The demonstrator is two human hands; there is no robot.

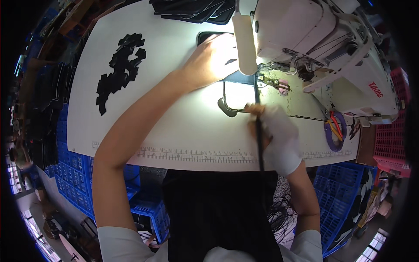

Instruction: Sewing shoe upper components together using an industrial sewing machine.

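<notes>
Under the lamp of a white sewing machine (297, 26), my bare left hand (216, 59) lies over a dark flat piece (240, 78) of fabric-like material. Glare washes out its fingers, so their grip is unclear. My right hand (279, 135) wears a white glove that leaves some fingertips bare. It is smeared by motion beside a long black strip (260, 148), which runs from near the needle area down past the table's front edge. Whether the fingers hold the strip is not clear. A bent metal rod with an oval end (227, 107) stands between the hands.
Small black pieces (120, 65) lie in a cluster on the white table (174, 131), left of my arm. Dark panels (196, 11) are stacked at the back. Purple-handled scissors (334, 135) lie right of my gloved hand. Blue crates (72, 174) stand below the table's left side.
</notes>
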